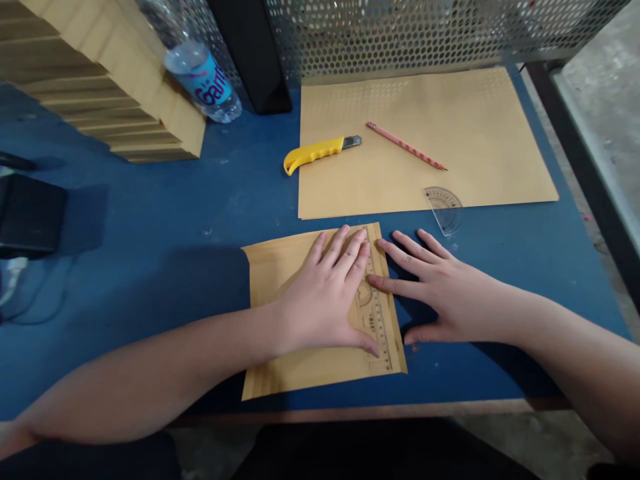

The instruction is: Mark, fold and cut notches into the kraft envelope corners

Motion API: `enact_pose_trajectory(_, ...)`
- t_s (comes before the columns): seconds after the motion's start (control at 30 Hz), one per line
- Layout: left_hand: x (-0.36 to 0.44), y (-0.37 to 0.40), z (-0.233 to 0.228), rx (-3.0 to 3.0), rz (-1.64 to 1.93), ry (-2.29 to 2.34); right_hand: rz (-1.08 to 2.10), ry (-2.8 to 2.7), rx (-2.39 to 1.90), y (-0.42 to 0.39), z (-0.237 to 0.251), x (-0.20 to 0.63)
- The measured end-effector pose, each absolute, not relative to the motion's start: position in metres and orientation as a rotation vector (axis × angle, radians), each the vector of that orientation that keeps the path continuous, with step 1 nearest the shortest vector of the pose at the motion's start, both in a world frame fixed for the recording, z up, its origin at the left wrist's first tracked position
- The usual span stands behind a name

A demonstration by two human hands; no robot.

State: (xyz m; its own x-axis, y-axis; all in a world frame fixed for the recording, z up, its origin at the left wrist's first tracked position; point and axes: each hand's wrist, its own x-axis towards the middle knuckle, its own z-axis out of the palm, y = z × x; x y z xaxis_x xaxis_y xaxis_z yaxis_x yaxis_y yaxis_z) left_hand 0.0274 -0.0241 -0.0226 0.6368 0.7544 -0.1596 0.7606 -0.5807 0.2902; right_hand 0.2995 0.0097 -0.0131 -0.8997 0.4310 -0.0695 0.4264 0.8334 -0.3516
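Perforated metal panelling (350,40) backs a blue tabletop (165,207) where two bare hands work among paper and measuring tools. At far left sits one black box (30,217). Next come one stack of brown card (145,113), its layers overlapping too closely to count, one clear plastic bottle (205,80) with a blue label, and one black upright (253,53). Near the front edge lies one piece of brown paper (280,267). A person's left hand (325,303), open and palm down, rests across the paper and one transparent ruler (377,317). That ruler lies along the paper's right side, its long axis running near to far, far end leaning slightly left. Beyond, one yellow cutter (317,153) straddles the left edge of a large brown sheet (485,147), blade end pointing right. One pink pencil (406,145) lies on that sheet, tip aimed right and nearward. The right hand (450,293) is open, fingers spread, index fingertip at the ruler. One clear protractor (445,210) overlaps the sheet's near edge.
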Motion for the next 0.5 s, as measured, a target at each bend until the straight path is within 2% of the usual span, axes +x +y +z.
enact_pose_trajectory(0.5, 0.0277, -0.0241, -0.0223, 2.536, -0.057, 1.219, 0.566, -2.998, -0.701, 0.0096, -0.0127, 0.299)
